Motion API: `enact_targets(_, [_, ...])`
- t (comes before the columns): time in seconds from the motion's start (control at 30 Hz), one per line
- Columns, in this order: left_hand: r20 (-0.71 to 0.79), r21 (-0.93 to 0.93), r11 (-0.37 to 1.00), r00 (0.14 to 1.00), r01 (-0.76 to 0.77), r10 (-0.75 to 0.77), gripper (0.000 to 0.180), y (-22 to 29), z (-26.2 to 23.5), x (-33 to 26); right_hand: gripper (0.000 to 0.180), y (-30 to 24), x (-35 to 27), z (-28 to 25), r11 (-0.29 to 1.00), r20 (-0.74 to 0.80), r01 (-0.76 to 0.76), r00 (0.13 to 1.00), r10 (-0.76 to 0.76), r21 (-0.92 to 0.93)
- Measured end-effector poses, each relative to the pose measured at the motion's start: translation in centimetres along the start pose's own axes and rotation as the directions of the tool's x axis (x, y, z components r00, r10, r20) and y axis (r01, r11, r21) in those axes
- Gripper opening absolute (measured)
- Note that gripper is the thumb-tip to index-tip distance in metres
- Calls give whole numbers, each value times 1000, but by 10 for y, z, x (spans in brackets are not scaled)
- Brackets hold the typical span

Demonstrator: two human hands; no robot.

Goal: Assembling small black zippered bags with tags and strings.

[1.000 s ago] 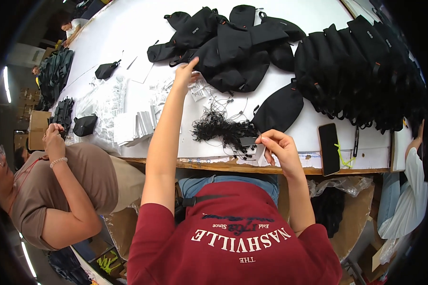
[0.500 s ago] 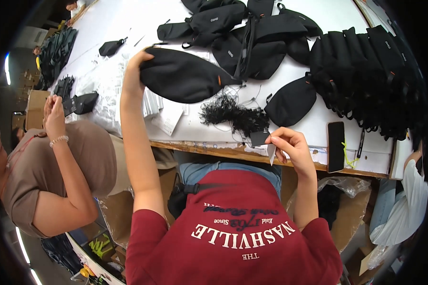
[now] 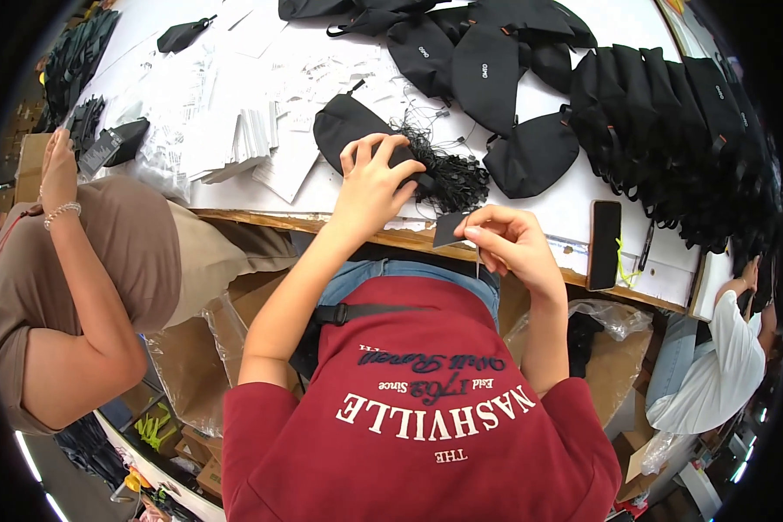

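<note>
A black fabric pouch (image 3: 339, 126) lies tilted on the white table, a zip pull at its far tip. Over its near right end, my left hand (image 3: 378, 183) has its fingers bent around the fabric, gripping it. Just right of that hand is a tangled heap of black cords (image 3: 457, 181). At the table's near edge, my right hand (image 3: 515, 248) pinches a small black tag (image 3: 448, 230) between thumb and fingers. A thin pale edge hangs below those fingers. Another black pouch (image 3: 535, 157) lies beyond my right hand.
More black pouches (image 3: 487, 78) are piled at the back, with a row of them (image 3: 670, 139) on the right. Paper slips (image 3: 244, 139) lie stacked at left. A phone (image 3: 604, 244) and a pen (image 3: 646, 245) rest near the front edge. A co-worker (image 3: 87, 261) sits at left.
My left hand has gone from the pouch's far left end to its near right end, and the pouch lies closer to the cords. My right hand still pinches the tag.
</note>
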State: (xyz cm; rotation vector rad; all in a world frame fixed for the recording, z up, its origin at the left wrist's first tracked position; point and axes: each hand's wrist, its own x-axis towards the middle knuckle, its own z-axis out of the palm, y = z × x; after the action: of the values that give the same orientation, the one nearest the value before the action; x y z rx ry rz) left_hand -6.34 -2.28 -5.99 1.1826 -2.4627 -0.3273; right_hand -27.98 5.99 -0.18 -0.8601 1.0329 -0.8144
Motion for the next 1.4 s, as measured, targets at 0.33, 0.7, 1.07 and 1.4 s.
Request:
enact_targets(0.33, [-250,-218,919,892,328,-377,14,30,-44,-60,9,7,34,53,778,-113,155,954,-279,-609])
enact_targets(0.7, [-157,-765,575,781,291,-605,8,36,-49,-73,10,7,39,73,618,73,331,912,-403,-713])
enact_targets(1.07, [235,-957,-266,852,118,-468,7,42,-82,-71,9,4,27,55,961,127,214,963,-237,174])
enact_targets(1.4, [138,-980,36,794,197,-592,7,57,-79,-60,16,6,22,61,950,133,215,960,-248,226])
